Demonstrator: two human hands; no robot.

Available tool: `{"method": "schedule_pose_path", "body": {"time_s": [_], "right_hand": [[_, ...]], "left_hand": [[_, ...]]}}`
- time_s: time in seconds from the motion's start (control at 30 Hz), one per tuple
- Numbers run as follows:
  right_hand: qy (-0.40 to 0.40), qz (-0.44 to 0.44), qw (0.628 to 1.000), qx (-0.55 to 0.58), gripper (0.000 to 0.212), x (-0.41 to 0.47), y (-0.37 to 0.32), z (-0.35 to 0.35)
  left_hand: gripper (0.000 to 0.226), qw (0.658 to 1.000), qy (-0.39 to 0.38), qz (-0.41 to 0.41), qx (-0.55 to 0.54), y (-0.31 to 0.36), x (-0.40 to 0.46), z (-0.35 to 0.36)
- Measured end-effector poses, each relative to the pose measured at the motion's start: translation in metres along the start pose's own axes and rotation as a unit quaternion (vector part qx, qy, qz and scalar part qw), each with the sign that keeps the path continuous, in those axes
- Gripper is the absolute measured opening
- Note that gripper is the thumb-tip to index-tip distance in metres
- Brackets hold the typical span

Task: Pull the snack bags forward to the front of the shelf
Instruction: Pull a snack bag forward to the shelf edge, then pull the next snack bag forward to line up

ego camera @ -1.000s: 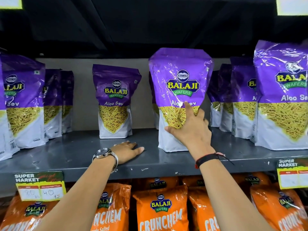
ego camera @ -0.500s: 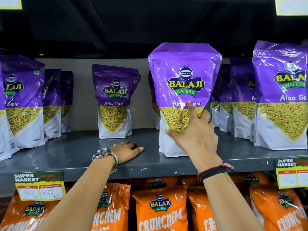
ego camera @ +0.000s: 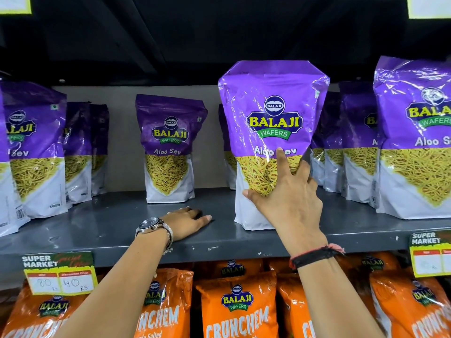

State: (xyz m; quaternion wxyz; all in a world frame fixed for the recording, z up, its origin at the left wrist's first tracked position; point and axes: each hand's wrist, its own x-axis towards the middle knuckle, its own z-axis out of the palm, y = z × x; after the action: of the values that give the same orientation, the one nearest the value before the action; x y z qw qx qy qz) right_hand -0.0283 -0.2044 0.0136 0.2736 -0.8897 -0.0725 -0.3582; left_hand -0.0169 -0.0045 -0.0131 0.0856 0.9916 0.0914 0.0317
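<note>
Purple Balaji Aloo Sev bags stand on a grey metal shelf (ego camera: 117, 230). My right hand (ego camera: 290, 201) grips the middle bag (ego camera: 271, 118) at its lower right, thumb and forefinger across the front; the bag stands upright near the shelf's front edge. My left hand (ego camera: 188, 222), with a wristwatch, lies flat on the shelf to the left of that bag, holding nothing. One lone bag (ego camera: 169, 147) stands farther back at centre left. More bags stand at the left (ego camera: 34, 152) and right (ego camera: 415, 132), with rows behind them.
Another bag (ego camera: 228, 142) stands behind the held one. The shelf above hangs low and dark over the bags. Orange Crunchem bags (ego camera: 238, 308) fill the shelf below. Price tags hang on the front lip at the left (ego camera: 58, 274) and right (ego camera: 429, 254).
My right hand has drawn the middle bag forward toward the shelf's front edge, so it looks larger and nearer. My left hand has stayed flat on the shelf.
</note>
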Motion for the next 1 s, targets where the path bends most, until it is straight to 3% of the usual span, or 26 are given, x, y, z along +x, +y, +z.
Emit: {"method": "schedule_pose_path", "body": {"time_s": [0.2,0.3,0.43,0.5,0.63,0.73,1.0], "right_hand": [[-0.003,0.005,1.0,0.013,0.106,-0.003,-0.002,-0.002],[0.056,-0.03,0.998,0.003,0.106,-0.006,-0.015,0.0],[0.171,-0.147,0.973,0.047,0.083,-0.01,-0.053,0.012],[0.184,-0.199,0.959,0.079,0.072,-0.01,-0.077,0.027],[0.136,-0.252,0.954,0.094,0.062,0.004,-0.128,0.067],[0.044,-0.247,0.967,0.047,0.072,0.024,-0.161,0.107],[-0.019,-0.215,0.974,-0.071,0.086,0.055,-0.201,0.181]], "left_hand": [[0.064,1.0,-0.005,-0.001,0.006,-0.001,0.003,0.001],[0.064,1.0,-0.003,0.001,0.003,-0.002,0.003,0.0],[0.064,1.0,-0.014,0.016,-0.013,-0.011,0.0,-0.006],[0.061,1.0,-0.012,0.013,-0.008,-0.031,-0.004,-0.011],[0.058,0.999,0.011,-0.045,0.014,-0.094,-0.016,-0.025],[0.056,0.997,0.016,-0.065,0.025,-0.145,-0.023,-0.034],[0.061,0.999,0.024,-0.024,0.041,-0.198,-0.021,-0.042]]}}
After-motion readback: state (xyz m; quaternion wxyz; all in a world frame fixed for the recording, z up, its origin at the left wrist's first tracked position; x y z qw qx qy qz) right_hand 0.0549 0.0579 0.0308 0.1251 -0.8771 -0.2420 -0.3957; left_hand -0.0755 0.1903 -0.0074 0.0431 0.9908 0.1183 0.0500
